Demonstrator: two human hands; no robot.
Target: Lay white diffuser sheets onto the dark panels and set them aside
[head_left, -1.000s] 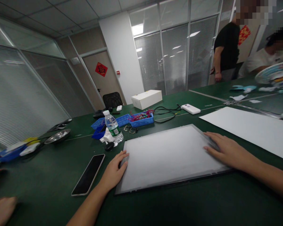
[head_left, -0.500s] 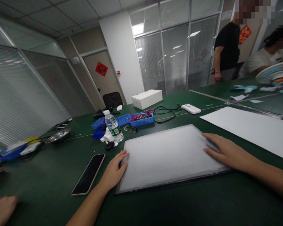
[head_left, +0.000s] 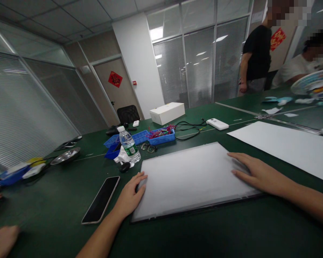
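Note:
A flat white panel (head_left: 188, 177) with a dark frame lies on the green table (head_left: 177, 236) in front of me. My left hand (head_left: 130, 195) rests at the panel's left edge, fingers stretched along it and touching the rim. My right hand (head_left: 255, 173) lies flat on the panel's right side, fingers spread and pointing left. Neither hand holds anything. A black phone (head_left: 101, 199) lies face up just left of my left hand.
Behind the panel stand a water bottle (head_left: 129, 145), blue trays (head_left: 161, 136) with coloured bits, glasses, cables and a white box (head_left: 167, 113). A large white sheet (head_left: 285, 147) lies right. Another person's hand (head_left: 1, 240) shows at the lower left; two people stand far right.
My right hand has slid slightly left and farther onto the panel. My left hand and the panel have stayed put.

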